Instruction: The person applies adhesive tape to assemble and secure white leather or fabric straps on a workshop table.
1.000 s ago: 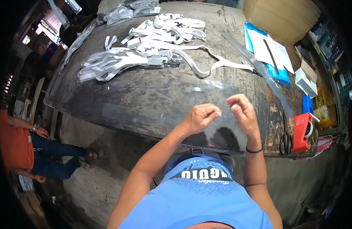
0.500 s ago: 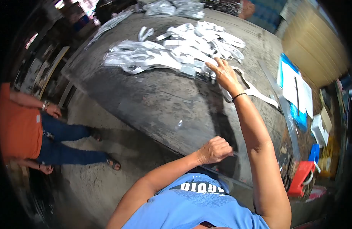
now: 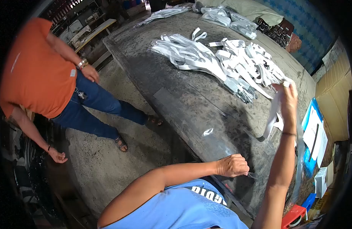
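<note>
My left hand (image 3: 233,165) is closed in a fist low over the table's near edge, with a bit of clear plastic (image 3: 252,175) poking out past the fingers. Over the right side of the table, my right hand (image 3: 289,100) is raised, its fingers closed on a white strap (image 3: 274,112) that hangs down toward the tabletop. Beyond it lies a loose heap of white straps (image 3: 256,63). To the left of that heap is a bundle of white straps in clear plastic (image 3: 191,55), its end near my right hand.
A person in an orange shirt (image 3: 42,72) stands left of the dark table (image 3: 172,107). Plastic-wrapped bundles (image 3: 218,17) lie at the far end. Papers on a blue folder (image 3: 315,135), a cardboard box (image 3: 334,95) and a red tape dispenser (image 3: 294,215) are at right.
My right hand has closed on a white strap and lifted it off the heap toward me. My left hand stays in a fist. The view has swung left, showing more of the other person.
</note>
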Demonstrator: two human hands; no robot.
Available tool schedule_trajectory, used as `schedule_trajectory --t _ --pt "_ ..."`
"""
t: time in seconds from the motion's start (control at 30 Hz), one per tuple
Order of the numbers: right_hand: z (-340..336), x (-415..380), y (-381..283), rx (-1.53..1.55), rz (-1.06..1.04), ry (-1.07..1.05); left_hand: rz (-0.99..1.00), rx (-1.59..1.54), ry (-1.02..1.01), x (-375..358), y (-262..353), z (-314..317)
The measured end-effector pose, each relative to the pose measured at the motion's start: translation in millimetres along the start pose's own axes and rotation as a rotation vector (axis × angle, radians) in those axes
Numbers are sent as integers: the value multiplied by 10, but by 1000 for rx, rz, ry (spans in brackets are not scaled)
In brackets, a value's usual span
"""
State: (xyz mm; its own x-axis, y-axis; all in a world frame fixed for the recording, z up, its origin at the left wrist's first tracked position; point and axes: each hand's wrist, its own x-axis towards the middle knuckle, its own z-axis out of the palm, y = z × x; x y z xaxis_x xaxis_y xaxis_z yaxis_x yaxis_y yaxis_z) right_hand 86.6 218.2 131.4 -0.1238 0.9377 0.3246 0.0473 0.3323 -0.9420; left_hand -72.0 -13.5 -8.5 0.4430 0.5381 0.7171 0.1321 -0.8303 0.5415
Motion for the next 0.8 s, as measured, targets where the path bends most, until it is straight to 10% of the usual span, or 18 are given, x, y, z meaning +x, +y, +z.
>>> schedule_trajectory --t 0.1,0.37,0.5,0.8 --pt "-254 -438 -654 187 -103 87 -47 -37 -10 -12 -20 -16" --pt "-577 -1895 -1198 -751 -14 -4 -531 -451 60 505 4 -406" --pt "-453 -2252 -1117 -726 -317 -76 -507 -413 -57 690 49 -472" --pt "-304 -2551 -1277 -997 -298 -129 -410 -227 -166 740 232 -619"
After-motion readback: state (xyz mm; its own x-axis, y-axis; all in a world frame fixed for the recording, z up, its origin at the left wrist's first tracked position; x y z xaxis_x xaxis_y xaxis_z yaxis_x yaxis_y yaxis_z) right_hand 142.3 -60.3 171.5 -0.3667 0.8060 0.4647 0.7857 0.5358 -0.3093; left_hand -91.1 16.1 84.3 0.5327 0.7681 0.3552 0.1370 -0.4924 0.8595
